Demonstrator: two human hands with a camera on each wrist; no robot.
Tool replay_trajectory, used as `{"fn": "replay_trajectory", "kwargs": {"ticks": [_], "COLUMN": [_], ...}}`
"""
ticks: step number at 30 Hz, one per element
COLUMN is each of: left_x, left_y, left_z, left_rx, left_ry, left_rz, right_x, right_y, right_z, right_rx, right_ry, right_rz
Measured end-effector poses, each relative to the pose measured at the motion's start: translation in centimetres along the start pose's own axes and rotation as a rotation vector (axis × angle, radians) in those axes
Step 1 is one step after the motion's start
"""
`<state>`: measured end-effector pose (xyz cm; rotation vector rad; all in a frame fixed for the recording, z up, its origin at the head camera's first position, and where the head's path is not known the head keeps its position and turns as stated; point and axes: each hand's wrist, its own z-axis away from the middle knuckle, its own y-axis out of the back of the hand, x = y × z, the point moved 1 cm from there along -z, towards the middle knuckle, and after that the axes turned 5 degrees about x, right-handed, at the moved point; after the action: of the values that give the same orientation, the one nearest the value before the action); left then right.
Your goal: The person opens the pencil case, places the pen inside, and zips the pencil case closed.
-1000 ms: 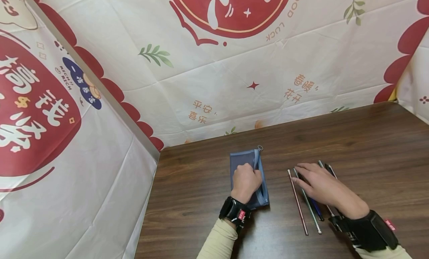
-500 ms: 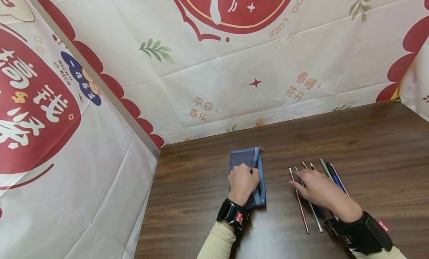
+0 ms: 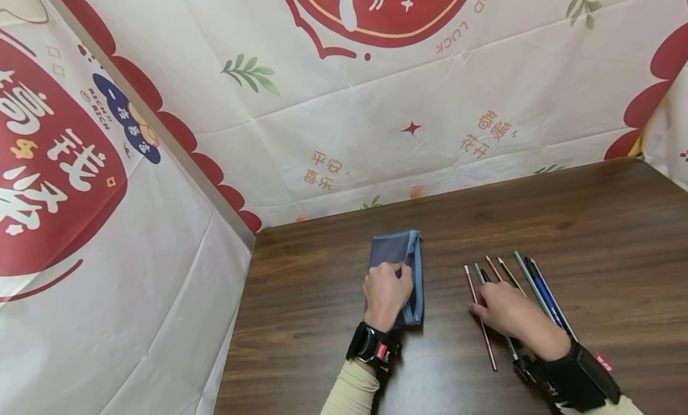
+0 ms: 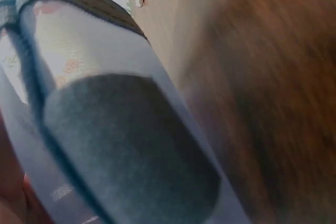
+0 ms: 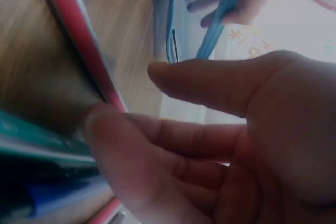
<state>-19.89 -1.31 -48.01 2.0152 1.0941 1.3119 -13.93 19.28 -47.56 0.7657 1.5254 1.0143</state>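
A blue mesh zip pouch (image 3: 395,246) lies flat on the table with its zip undone. My left hand (image 3: 386,292) pinches the zip edge between thumb and fingers, holding the mouth apart. The right wrist view shows its fingers behind the mesh. My right hand (image 3: 516,313) hovers low over a row of pencils and pens, thumb and index finger apart with nothing between them. Nearest its fingertips is a red pencil (image 5: 79,30), the leftmost of the row. A teal pencil (image 5: 42,137) and a blue pen (image 5: 63,198) lie below the fingers. The hand hides the row's middle.
Further right lie another teal pencil (image 3: 529,277) and a dark blue pen (image 3: 549,297). The brown wooden table (image 3: 301,355) meets a printed cloth (image 3: 322,116) at the back. A cloth-covered panel (image 3: 161,254) stands along the left edge.
My right hand has drawn back toward me and slightly left, uncovering more pencil tips. The left hand keeps its grip on the pouch, which shows slightly more upright along its zip side.
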Motion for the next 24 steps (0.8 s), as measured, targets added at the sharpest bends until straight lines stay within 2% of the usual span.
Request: {"fn": "replay_trajectory", "kwargs": {"ticks": [14,24], "left_x": [-0.58,-0.78], "left_y": [0.00,0.42], "left_z": [0.14,-0.04], "left_rx": [-0.003,0.003], "left_ry": [0.014,0.039], "left_rz": [0.099,0.135], "right_x": [-0.03,-0.31], "right_y": [-0.96,-0.98], "right_z": [-0.49,-0.81], "right_rx": [0.033,-0.039], "right_ry": [-0.112,-0.240], "right_rz": [0.015,-0.030]}}
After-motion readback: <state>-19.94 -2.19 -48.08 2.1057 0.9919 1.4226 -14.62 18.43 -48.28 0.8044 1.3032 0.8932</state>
